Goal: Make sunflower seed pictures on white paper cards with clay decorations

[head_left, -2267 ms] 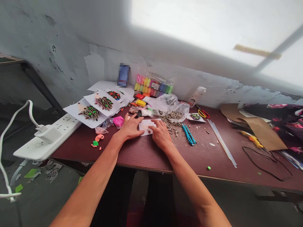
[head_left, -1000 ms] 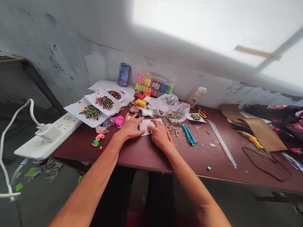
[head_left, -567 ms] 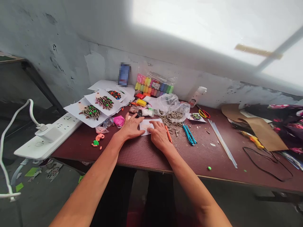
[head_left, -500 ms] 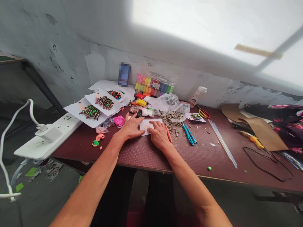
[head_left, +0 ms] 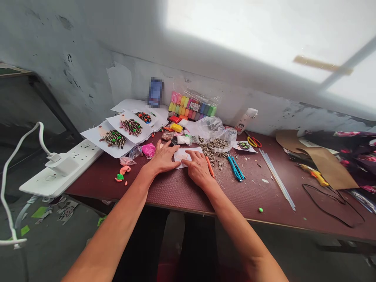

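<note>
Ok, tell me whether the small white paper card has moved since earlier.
No, the small white paper card shows no visible shift either way against the blue plastic utility knife.

your left hand point(head_left: 161, 159) spread at left edge of white card point(head_left: 181, 155) | your right hand point(head_left: 199, 167), fingers on card | orange tool point(head_left: 209, 167) just beside it | striped seeds point(head_left: 216, 145), blue cutter point(head_left: 235, 168) further right

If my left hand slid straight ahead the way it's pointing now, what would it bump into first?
Most likely the dark round object, just beyond your left hand, with the brownish packet right beside it; depth is unclear, so either might come first.
</note>
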A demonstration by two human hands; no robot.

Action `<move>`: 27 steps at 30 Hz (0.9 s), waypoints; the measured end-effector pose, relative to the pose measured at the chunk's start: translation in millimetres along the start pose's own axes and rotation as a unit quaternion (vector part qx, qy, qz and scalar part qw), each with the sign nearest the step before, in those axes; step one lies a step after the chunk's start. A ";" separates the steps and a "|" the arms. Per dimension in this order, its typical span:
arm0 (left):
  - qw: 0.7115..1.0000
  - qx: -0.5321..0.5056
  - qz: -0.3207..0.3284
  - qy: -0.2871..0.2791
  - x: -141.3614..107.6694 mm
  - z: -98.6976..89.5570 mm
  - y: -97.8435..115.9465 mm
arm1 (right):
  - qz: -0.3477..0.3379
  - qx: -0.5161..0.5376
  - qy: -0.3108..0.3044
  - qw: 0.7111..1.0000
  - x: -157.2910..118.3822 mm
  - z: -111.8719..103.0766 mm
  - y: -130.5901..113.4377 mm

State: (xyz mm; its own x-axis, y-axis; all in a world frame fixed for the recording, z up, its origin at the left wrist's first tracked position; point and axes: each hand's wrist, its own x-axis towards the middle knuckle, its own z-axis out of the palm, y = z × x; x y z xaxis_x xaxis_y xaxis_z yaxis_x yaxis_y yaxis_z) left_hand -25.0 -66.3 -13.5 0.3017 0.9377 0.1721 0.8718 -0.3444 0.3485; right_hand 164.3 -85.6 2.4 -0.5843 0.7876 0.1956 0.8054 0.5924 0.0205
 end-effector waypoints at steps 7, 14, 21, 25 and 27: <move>1.000 0.004 -0.004 -0.004 -0.2 -0.9 0.1 | 0.010 -0.032 -0.018 0.999 0.3 -4.6 -2.3; 1.000 0.005 -0.002 -0.005 0.3 -1.3 0.3 | 0.032 -0.034 -0.024 0.999 -2.7 -5.3 -5.2; 1.000 0.005 -0.001 -0.006 0.1 -2.2 1.1 | 0.066 -0.022 -0.031 0.997 -2.8 -7.8 -5.1; 1.000 0.004 -0.003 -0.006 0.2 -1.9 0.9 | 0.085 -0.007 -0.012 0.996 -4.0 -9.2 -2.7; 1.000 -0.001 -0.004 -0.006 0.4 -1.3 0.3 | 0.077 0.000 -0.004 0.997 -4.3 -7.3 -1.6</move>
State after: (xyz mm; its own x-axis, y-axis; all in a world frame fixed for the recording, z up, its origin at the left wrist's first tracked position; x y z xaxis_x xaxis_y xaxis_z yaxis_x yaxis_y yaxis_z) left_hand -25.2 -66.0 -12.2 0.3003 0.9407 0.1578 0.8733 -0.3377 0.3512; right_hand 166.2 -91.2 8.7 -0.4538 0.8708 0.1892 0.8860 0.4636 -0.0091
